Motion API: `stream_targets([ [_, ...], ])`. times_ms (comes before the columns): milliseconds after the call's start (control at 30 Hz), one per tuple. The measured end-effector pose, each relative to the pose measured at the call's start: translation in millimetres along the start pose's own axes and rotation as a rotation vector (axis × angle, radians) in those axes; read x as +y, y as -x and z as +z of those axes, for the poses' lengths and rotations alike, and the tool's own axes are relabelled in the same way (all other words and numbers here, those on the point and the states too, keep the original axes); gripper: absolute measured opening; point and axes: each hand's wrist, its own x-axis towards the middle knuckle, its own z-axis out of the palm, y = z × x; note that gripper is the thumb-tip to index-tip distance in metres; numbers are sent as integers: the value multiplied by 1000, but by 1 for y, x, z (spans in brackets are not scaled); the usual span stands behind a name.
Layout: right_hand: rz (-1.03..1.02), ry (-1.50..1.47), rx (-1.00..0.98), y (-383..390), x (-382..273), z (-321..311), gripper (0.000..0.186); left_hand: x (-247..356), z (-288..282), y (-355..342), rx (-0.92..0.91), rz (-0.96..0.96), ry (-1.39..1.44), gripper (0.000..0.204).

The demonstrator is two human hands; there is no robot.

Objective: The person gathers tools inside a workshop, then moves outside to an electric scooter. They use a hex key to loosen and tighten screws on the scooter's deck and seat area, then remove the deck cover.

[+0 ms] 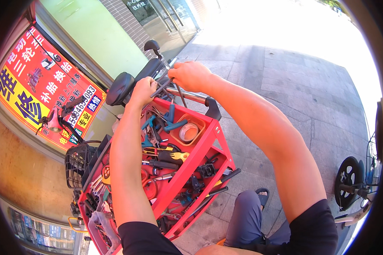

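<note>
Fingers (176,73) of the right hand (191,76) close on a slim, straight black strip (161,89) at 11 o'clock, over the far end of a red metal tool cart (185,176). At 10 o'clock the left hand (144,91) curls beside the strip's lower end; whether it grips, I cannot tell. Near the centre sits an orange-rimmed plastic tub (173,132).

Lettered red poster (41,85), glass lettering (139,5) (seemingly white)

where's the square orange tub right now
In the head view, the square orange tub sits on top of the red cart, toward its right side, beside the blue-handled tools.
</note>
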Motion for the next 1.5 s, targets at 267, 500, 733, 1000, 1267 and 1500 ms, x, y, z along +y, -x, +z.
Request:
stream_targets([
  [267, 4, -20, -351, -25, -12, 46, 18, -18, -67, -19, 93, -152, 144, 27],
  [500, -33, -144, -271, -25, -5, 52, 24, 0, -108, -13, 234, -102, -37, 28],
  [733, 36, -70, -31, 18, 24, -67, 26, 67, -222, 1, 476, 55, -186, 32],
  [1000, -285, 391, 814, 133, -98, -263, 50, 267, -276, 93, 501, 766, -154, 22],
  [1267, 712, 84, 325, 427, -187, -272, 23, 477, -71, 260, -164, 1099, -148, 12],
  [1500, 1321, 70, 514, 686, -291, -270, 18, 585, 81, 405, -146, 1444, 901, 27],
])
